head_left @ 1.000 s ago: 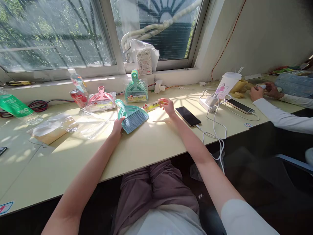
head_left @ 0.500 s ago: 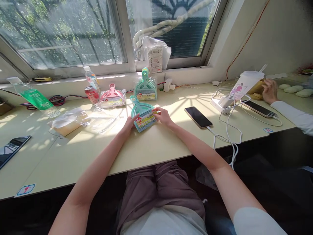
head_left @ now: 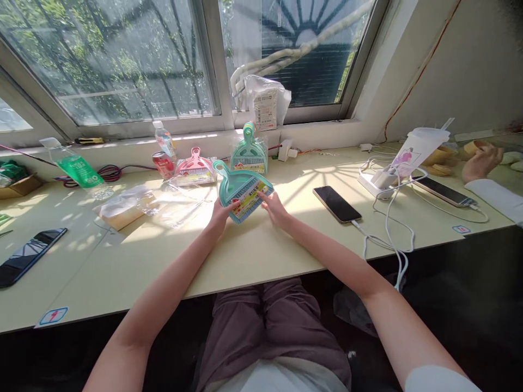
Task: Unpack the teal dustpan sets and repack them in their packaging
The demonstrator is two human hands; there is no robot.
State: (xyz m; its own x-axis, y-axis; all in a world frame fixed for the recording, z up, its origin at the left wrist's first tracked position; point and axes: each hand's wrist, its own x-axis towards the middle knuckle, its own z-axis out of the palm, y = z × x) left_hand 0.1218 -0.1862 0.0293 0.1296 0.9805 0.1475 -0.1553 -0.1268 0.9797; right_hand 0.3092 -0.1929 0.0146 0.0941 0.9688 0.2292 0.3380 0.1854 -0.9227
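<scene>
A teal mini dustpan and brush set (head_left: 245,190) with a printed label across its bristles is held up over the table. My left hand (head_left: 221,215) grips its lower left edge, thumb on the front. My right hand (head_left: 274,208) closes on its right edge, with the thumb near the label. Behind it a second green dustpan set (head_left: 249,152) in clear wrap leans against the wall below the sill. To its left a pink dustpan set (head_left: 196,165) lies in a clear bag. Flattened clear plastic (head_left: 182,209) is on the table left of my hands.
At the left are a green-labelled bottle (head_left: 77,170), a tissue pack (head_left: 126,207) and a phone (head_left: 30,256). A red can (head_left: 163,164) stands near the pink set. To the right are another phone (head_left: 337,204), white cables and a cup (head_left: 419,149). Another person's hand (head_left: 482,161) is at far right.
The teal dustpan set has been tilted to face me more and looks raised slightly. Both hands still hold it. The view has shifted a little. The other person's hand has moved right, holding something tan.
</scene>
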